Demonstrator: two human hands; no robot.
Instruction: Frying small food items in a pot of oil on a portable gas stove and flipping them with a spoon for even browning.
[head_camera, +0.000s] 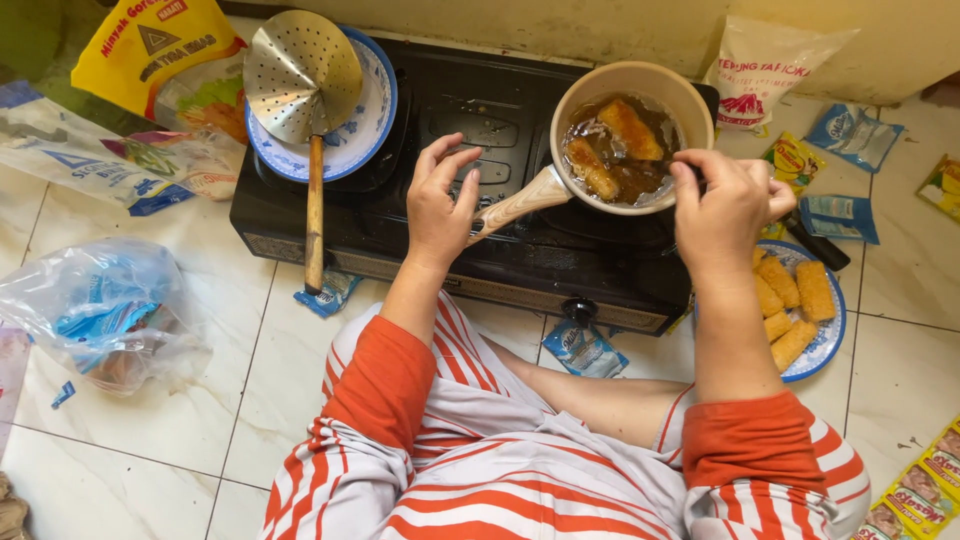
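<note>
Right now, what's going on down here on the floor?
A person in an orange-striped top sits at a black tabletop stove on the tiled floor. A cream pan on it holds breaded pieces in dark oil. The left hand hovers open by the pan's handle; the right hand is over the pan's rim, fingers pinched. More breaded pieces lie on a blue plate, and a strainer rests on another plate.

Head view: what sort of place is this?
Probably a home cooking spot set up on a tiled floor: a black tabletop gas stove sits directly on the tiles, a pan of frying pieces stands on it, and food packets lie around.
</note>
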